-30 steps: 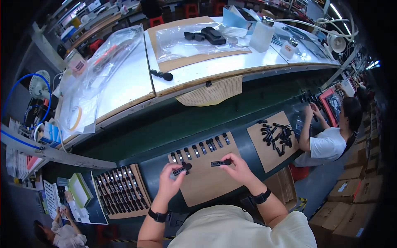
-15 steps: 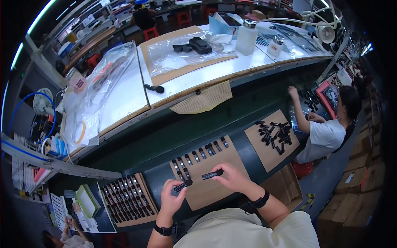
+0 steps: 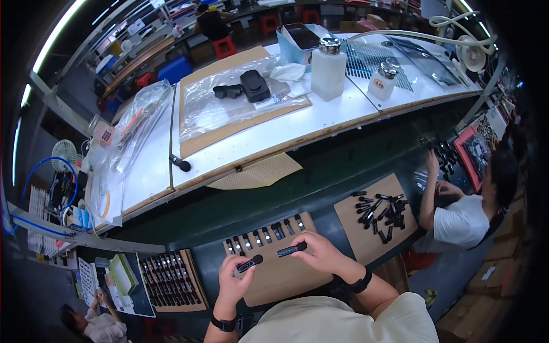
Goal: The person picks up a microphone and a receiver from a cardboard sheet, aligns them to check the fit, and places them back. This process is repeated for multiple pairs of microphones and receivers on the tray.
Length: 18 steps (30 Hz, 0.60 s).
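My left hand pinches a small black microphone with a round foam tip, held tilted with the tip up and to the right. In my right hand is a similar microphone, gripped near its foam end, its slim body pointing left. Both hands are raised above a brown cardboard sheet, the two microphones apart from each other. Along the sheet's far edge stands a row of similar microphones, foam tips away from me. My left hand partly hides that row's left end.
Cardboard to the left bears tight rows of microphones; a loose pile lies on a sheet to the right. Beyond is a raised white bench with bottles and one microphone. A co-worker sits at the right.
My view has shifted, so the bench appears lower and nearer. Both hands keep their microphones; the one in my right hand is turned slightly.
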Tool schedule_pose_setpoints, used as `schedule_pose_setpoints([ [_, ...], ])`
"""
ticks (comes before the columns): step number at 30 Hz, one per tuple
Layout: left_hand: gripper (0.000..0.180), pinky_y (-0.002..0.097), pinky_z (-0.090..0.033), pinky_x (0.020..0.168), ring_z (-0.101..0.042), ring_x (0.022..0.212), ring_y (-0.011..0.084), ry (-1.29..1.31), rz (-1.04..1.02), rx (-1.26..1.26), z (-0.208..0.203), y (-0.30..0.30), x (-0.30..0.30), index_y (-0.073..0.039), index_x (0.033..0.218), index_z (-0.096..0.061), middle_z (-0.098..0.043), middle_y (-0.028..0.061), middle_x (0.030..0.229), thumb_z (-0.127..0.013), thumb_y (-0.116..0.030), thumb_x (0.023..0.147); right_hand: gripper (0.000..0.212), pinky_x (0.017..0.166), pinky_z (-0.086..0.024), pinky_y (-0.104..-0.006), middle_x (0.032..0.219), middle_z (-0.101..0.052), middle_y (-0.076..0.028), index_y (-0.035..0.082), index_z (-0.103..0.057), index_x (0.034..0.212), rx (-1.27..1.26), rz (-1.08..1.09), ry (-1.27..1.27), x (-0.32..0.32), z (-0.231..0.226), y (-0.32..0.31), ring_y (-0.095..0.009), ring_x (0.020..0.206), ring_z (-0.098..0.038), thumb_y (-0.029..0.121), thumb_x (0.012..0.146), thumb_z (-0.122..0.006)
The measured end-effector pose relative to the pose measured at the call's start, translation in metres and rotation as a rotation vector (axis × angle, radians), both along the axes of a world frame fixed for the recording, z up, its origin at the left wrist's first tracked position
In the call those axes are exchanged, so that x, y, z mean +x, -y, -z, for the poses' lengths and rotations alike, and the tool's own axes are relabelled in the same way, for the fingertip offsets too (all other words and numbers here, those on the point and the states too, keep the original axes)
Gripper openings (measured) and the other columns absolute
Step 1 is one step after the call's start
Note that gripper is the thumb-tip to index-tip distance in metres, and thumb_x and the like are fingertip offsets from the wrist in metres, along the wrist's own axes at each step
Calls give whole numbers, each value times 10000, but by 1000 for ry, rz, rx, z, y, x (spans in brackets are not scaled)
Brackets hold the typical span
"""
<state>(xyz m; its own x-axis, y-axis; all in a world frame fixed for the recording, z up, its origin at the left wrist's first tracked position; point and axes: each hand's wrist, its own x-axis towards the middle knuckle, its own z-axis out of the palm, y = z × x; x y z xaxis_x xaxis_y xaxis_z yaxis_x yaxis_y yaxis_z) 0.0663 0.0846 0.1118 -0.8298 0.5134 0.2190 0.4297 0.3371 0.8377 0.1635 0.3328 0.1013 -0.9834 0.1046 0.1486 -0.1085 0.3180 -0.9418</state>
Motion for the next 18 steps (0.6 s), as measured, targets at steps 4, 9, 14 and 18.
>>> schedule_pose_setpoints([
  [4, 202, 297, -479, 706, -599, 771, 211, -29, -7, -9, 0, -24, 3, -23, 895, -631, -608, 87, 842, -741, -2, 726, 225, 813, -485, -351, 979, -609, -108, 45, -581, 1031, -28, -21, 10, -2, 6, -22, -268, 914, -613, 129, 860, -703],
  [9, 192, 282, -461, 720, -578, 769, 198, -9, -11, -36, -1, -37, 6, -15, 888, -614, -590, 85, 842, -712, 12, 725, 234, 813, -479, -328, 955, -603, -101, 31, -583, 1007, -51, -37, -1, -6, 16, -32, -254, 889, -596, 68, 819, -717],
  [14, 198, 290, -464, 725, -578, 779, 197, -13, 13, -11, -2, -43, 7, -16, 888, -614, -590, 87, 844, -716, 12, 720, 241, 810, -479, -331, 954, -602, -107, 31, -582, 1004, 2, -36, -33, -4, 10, -34, -260, 888, -595, 61, 812, -723],
  [18, 210, 296, -466, 734, -579, 787, 203, 6, 37, 1, -2, -30, 16, -16, 895, -617, -592, 88, 847, -720, 13, 714, 244, 805, -478, -332, 947, -598, -113, 30, -582, 1003, -13, -20, -30, 10, 6, -17, -271, 885, -592, 46, 805, -724],
])
